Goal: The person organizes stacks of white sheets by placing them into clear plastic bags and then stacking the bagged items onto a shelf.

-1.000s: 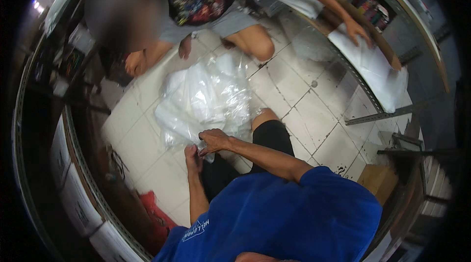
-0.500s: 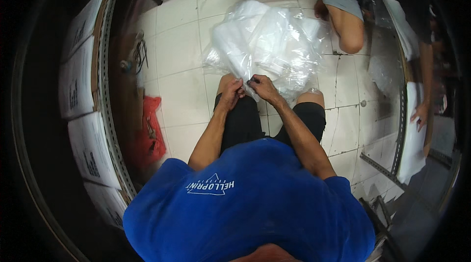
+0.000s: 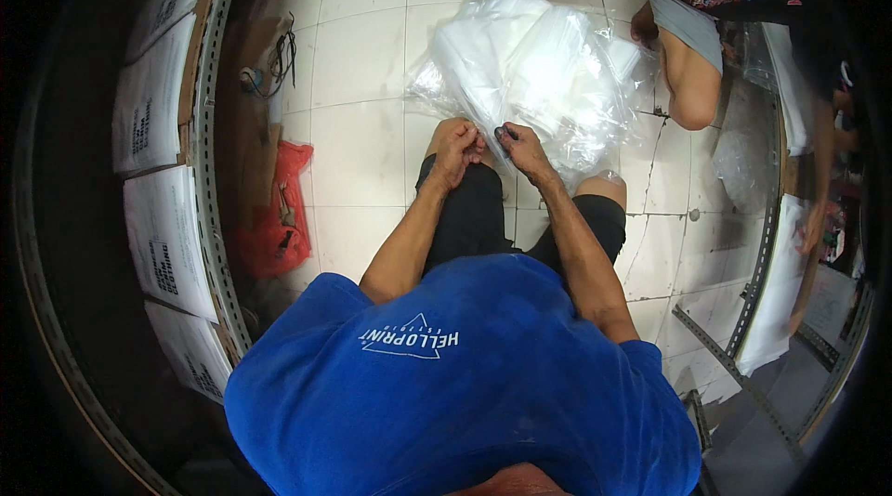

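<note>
In front of my knees lies a heap of clear plastic bags (image 3: 548, 59) with white, soft-looking contents, perhaps folded. A gathered end of the plastic runs down between my hands. My left hand (image 3: 458, 152) is closed, its fingers pinched at the left side of this end, above my left knee. Opposite it, just a short gap away, my right hand (image 3: 526, 152) is closed with thumb and forefinger on the plastic. Dark marks show on the right fingertips. Whether the bag end is knotted cannot be made out.
Shelving with stacked white packages (image 3: 167, 213) stands at the left. Beside it lies a red plastic bag (image 3: 290, 217). Another person's knee (image 3: 692, 92) and foot are at the far right of the heap. A metal rack (image 3: 757, 282) with white sheets stands right.
The whole view has shifted, so the heap and hands sit a little higher and farther right. The gap between my fingertips is slightly wider. Both hands stay at the plastic.
</note>
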